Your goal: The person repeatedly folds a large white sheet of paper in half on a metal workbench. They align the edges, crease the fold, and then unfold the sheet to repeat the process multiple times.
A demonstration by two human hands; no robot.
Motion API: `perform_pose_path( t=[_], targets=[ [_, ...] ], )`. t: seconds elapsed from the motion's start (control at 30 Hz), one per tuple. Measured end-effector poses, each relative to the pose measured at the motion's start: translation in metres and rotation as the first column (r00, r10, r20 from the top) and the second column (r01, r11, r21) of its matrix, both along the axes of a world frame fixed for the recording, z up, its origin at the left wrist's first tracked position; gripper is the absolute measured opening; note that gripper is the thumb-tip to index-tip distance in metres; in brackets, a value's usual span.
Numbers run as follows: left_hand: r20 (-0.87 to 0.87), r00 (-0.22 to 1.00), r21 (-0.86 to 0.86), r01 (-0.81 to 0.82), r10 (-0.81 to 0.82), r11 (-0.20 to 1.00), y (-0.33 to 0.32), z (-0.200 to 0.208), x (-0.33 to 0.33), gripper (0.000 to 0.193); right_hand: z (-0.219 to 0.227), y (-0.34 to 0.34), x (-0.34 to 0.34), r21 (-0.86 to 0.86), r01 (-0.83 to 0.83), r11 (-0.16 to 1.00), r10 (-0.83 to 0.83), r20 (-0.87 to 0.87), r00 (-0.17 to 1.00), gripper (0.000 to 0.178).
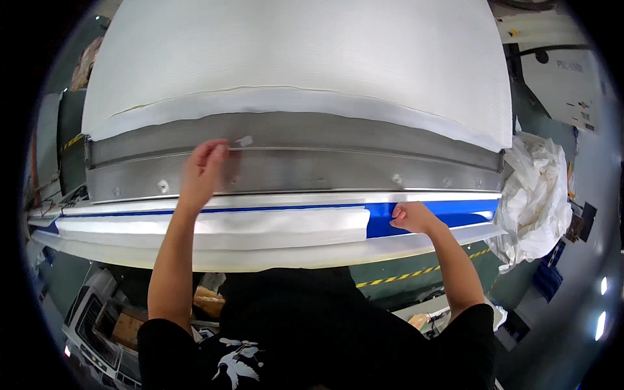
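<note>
My left hand hovers over the grey metal plate, its fingers curled together in a pinch. A small whitish scrap shows just beyond those fingertips; I cannot tell whether it touches them. On the right, my right hand is closed at the blue strip along the near edge, and whatever its fingers hold is hidden. White cloth covers the blue strip's left and middle part. Beyond the metal plate spreads a wide white sheet with a folded near edge.
Crumpled translucent plastic is heaped at the right end of the metal plate. A white box stands at the far right. Yellow-and-black tape marks the green floor. A cardboard box sits low on the left.
</note>
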State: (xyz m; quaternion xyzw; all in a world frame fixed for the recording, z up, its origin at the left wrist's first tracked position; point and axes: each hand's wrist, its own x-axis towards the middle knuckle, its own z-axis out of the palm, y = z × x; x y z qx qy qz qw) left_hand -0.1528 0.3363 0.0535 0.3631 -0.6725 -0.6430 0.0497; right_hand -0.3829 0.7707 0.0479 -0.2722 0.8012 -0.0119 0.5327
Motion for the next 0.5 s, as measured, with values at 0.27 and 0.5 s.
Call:
perform_pose_path(
  t=[0.27, 0.5],
  targets=[
    [0.155, 0.964, -0.918, 0.06, 0.217, 0.391, -0.121, -0.029, 0.092, 0.029, 0.003, -0.109, 0.026, -0.15, -0.175, 0.973, 0.166, -0.07, 0.984, 0.023],
    [0.177, 0.943, -0.962, 0.105, 0.283, 0.252, -0.181, -0.049, 0.113, 0.035, 0.011, -0.312, 0.074, -0.429, -0.307, 0.85, 0.253, -0.178, 0.951, 0.021]
  ],
)
